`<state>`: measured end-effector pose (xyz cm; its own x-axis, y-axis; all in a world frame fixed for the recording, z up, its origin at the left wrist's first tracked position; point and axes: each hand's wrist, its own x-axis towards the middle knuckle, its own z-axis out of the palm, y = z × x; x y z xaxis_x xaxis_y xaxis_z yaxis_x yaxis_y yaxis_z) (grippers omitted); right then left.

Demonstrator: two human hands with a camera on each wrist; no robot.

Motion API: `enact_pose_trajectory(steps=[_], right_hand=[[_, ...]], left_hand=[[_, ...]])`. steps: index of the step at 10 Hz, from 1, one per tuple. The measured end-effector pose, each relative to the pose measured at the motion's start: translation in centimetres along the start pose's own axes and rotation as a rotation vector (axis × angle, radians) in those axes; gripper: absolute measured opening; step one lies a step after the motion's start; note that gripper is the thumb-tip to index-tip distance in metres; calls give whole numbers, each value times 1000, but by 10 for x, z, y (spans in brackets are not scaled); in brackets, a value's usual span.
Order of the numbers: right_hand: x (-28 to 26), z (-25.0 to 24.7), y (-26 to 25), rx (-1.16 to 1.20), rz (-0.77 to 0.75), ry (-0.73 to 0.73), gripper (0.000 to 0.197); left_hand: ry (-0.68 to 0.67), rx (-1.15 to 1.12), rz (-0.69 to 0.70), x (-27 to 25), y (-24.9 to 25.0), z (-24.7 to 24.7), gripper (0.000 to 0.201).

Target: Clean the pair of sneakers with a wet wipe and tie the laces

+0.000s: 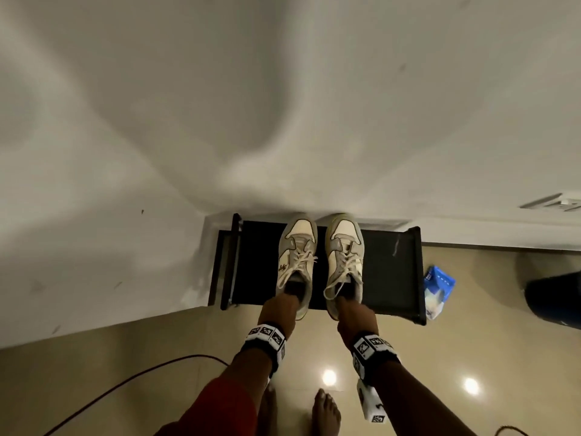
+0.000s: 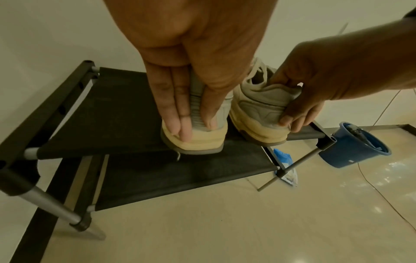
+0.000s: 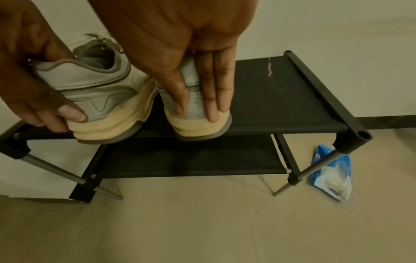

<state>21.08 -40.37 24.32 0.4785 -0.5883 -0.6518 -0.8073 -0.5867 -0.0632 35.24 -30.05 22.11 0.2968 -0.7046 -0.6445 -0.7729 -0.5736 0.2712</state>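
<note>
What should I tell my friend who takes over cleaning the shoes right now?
Left hand grips the heel of the left sneaker; right hand grips the heel of the right sneaker. Both sneakers sit on the top shelf of the black rack, toes to the wall, heels over the front edge. The wipes pack lies on the floor right of the rack. No wipe is in hand, laces look loose. Left: wipe both, then tie the laces.

Hands [image 1: 278,305] on racked sneakers [image 1: 344,262]

No legible text (markings blurred)
</note>
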Motion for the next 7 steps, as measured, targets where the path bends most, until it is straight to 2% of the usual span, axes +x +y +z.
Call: enact_pose_trajectory(steps=[1, 2, 4, 5, 6, 7], right_hand=[[2, 14, 0, 43, 57, 15, 42], [-2, 21, 1, 36, 50, 35, 44], [-2, 15, 2, 15, 11, 43, 34], [-3, 13, 5, 42, -4, 42, 34], [-14, 13, 5, 57, -40, 86, 38], [-42, 7, 6, 90, -35, 178, 51]], left_hand=[[1, 19, 21, 6, -7, 12, 26], [15, 25, 32, 3, -6, 14, 25], [31, 82, 42, 3, 5, 13, 23], [48, 26, 10, 1, 6, 15, 25], [119, -52, 7, -16, 8, 18, 40], [241, -155, 28, -44, 16, 15, 58]])
